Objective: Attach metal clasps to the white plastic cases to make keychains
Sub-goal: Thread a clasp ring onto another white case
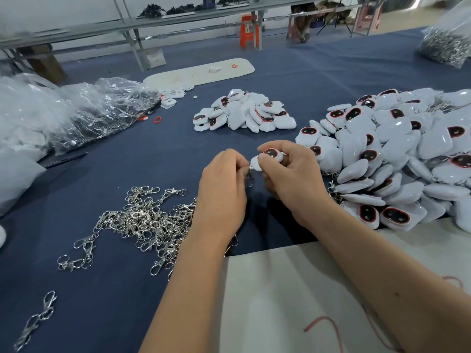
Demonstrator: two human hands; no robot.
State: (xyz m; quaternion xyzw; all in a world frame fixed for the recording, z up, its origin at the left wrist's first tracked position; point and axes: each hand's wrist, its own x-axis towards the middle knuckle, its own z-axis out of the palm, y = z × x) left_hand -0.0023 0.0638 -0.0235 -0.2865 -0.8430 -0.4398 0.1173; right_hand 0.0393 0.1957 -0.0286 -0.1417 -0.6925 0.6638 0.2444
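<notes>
Near left, a loose heap of shiny silver metal clasps (pixel 147 220) is lying on the dark blue cloth table (pixel 114 289). Centre, the left hand (pixel 223 184) is pinching one small clasp (pixel 249 178) while the right hand (pixel 290 174) is gripping a white plastic case with a red-rimmed black window (pixel 267 157). Farther off, a small pile of cases (pixel 244 113) is waiting, with a big mound (pixel 397 159) spreading right.

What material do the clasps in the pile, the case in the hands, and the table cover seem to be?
Clasps: likely polished metal, silvery with bright glints. Case: probably glossy white plastic, smooth with soft highlights, with a dark red-rimmed window. Table cover: apparently matte navy cloth, no shine.
</notes>
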